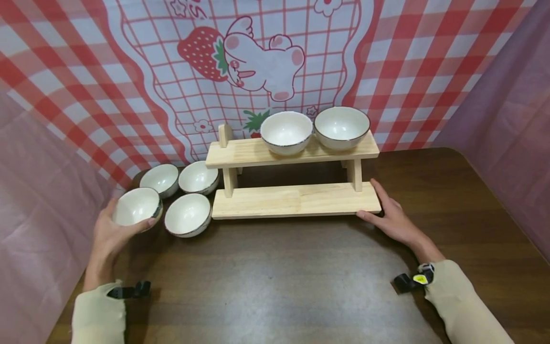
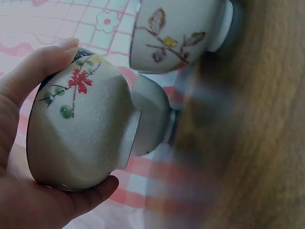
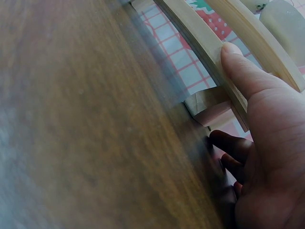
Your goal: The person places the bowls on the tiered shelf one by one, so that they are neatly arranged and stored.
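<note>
At the left, my left hand grips a white bowl by its sides. In the left wrist view this bowl is tilted and lifted, with a red flower and green leaves painted outside; thumb and fingers lie on opposite sides. My right hand holds the right end of a two-tier wooden stand, thumb at the front edge of the lower board. The right wrist view shows the thumb against that board, other fingers lower down beside its end. Two white bowls sit side by side on the upper tier.
Three more white bowls stand on the brown table, left of the stand and close to the held bowl. A red-and-white checked cloth hangs behind; pink cloth hangs at the sides.
</note>
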Tool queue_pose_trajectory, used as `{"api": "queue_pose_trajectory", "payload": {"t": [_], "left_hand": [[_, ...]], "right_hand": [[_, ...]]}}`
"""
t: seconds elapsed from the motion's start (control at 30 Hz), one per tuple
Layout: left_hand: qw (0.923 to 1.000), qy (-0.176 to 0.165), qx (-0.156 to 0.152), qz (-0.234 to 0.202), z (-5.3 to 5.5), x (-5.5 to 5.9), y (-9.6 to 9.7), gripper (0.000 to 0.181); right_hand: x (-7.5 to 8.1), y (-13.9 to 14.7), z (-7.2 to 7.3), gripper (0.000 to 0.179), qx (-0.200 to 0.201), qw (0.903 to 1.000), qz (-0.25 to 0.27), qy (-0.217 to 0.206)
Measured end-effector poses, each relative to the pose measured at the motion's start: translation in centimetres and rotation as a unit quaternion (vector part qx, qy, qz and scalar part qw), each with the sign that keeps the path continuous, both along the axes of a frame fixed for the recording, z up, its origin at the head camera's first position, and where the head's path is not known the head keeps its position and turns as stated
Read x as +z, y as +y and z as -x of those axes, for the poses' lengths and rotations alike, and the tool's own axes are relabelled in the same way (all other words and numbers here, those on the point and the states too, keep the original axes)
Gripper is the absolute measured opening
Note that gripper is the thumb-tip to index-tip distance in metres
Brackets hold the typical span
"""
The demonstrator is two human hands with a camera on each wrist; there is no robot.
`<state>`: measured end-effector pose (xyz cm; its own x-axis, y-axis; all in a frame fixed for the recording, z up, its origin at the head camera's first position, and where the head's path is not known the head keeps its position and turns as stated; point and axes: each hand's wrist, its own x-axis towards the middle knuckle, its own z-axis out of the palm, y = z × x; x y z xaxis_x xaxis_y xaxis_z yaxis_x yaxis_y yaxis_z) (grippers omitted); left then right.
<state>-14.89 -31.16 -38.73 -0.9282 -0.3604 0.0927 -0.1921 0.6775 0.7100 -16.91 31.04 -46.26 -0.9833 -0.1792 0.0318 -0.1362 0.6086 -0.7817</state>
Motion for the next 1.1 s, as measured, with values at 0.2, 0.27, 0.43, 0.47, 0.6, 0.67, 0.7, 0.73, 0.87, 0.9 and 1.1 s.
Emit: {"api": "queue_pose_trajectory", "payload": {"t": [0.2,0.27,0.43,0.47,0.6,0.67,0.7,0.73,0.87,0.9,1.1], "left_hand": [[0.9994,-0.007,-0.014,0.030,0.1,1.2,0.5,0.096],[0.9992,-0.014,-0.018,0.034,0.1,1.6,0.9,0.099],[0.9985,-0.040,-0.022,0.029,0.3,2.7,1.7,0.111],[0.9985,-0.041,-0.024,0.027,0.4,2.9,1.9,0.112],[0.9985,-0.037,-0.035,0.020,0.5,3.6,2.6,0.112],[0.9984,-0.034,-0.041,0.019,0.6,4.0,3.0,0.112],[0.9983,-0.033,-0.044,0.020,0.6,4.2,3.1,0.112],[0.9982,-0.031,-0.047,0.022,0.7,4.3,3.3,0.112],[0.9975,-0.025,-0.056,0.033,0.9,4.8,3.9,0.111],[0.9974,-0.023,-0.058,0.036,1.0,4.9,4.1,0.111],[0.9968,-0.029,-0.063,0.039,1.3,5.7,5.1,0.113]], "right_hand": [[0.0,0.1,-0.2,0.100,-0.002,1.0000,-0.003,0.005],[0.1,0.2,-0.3,0.100,-0.002,1.0000,-0.004,0.006],[0.0,0.1,-0.3,0.100,-0.002,1.0000,-0.003,0.005],[0.0,0.1,-0.3,0.100,-0.002,1.0000,-0.002,0.005],[-0.1,0.0,-0.2,0.100,-0.002,1.0000,0.000,0.003],[-0.1,0.0,-0.2,0.101,-0.002,1.0000,0.000,0.003],[-0.1,0.0,-0.2,0.101,-0.002,1.0000,0.000,0.003],[-0.1,0.0,-0.1,0.101,-0.002,1.0000,0.000,0.002],[0.0,0.0,-0.1,0.101,-0.002,1.0000,-0.001,0.004],[0.0,0.0,-0.1,0.101,-0.002,1.0000,-0.001,0.004],[0.1,0.0,-0.1,0.101,-0.001,1.0000,-0.003,0.007]]}}
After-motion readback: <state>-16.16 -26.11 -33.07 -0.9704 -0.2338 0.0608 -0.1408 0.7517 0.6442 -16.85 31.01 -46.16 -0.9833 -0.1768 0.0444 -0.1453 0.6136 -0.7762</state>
